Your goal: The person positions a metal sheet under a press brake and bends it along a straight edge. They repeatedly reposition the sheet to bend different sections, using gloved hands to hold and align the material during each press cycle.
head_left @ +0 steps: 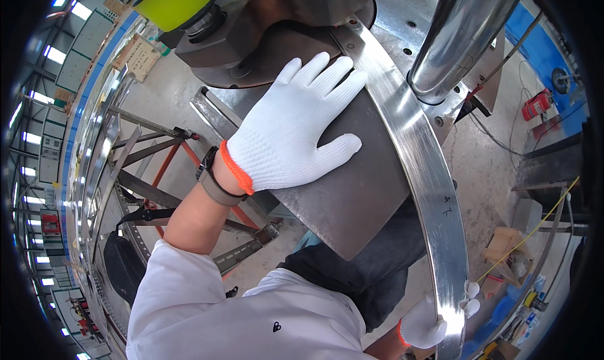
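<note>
My left hand (299,127), in a white knitted glove with an orange cuff, is spread flat, palm down, over a dark metal plate (352,203). I cannot tell whether it rests on the plate or hovers just above. Its fingertips point toward the machine, near the edge of a long, curved, shiny metal strip (434,165). At the lower right, my right hand (423,327) wears the same kind of glove and is wrapped around the near end of that strip, thumb on top. The strip's far end lies on the machine, beside the dark rounded block (258,33).
A thick polished steel column (462,39) rises right of the strip. A yellow-green cylindrical part (176,5) tops the machine at upper left. Left stands a metal frame with orange bars (170,171). A red fire extinguisher (536,105) and a wooden box (503,243) are on the right.
</note>
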Action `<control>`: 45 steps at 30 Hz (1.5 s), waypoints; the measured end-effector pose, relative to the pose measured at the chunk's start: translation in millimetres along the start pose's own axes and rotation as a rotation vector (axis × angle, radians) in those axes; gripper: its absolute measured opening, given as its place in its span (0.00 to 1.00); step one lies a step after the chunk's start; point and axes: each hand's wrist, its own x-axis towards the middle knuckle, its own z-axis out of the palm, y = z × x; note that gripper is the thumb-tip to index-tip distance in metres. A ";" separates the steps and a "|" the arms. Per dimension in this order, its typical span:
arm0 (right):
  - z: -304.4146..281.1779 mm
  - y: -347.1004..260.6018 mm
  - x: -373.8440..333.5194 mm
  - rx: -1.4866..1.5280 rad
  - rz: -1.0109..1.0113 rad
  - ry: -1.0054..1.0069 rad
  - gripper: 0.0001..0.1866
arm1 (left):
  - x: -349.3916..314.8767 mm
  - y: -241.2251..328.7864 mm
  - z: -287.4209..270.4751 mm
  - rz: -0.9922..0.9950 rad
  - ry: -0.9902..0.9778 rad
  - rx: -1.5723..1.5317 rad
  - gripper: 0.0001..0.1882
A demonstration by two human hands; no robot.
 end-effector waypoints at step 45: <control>-45.7 -2.4 -28.5 0.095 0.034 0.106 0.40 | -5.8 -0.2 -0.4 -0.005 -0.013 0.018 0.46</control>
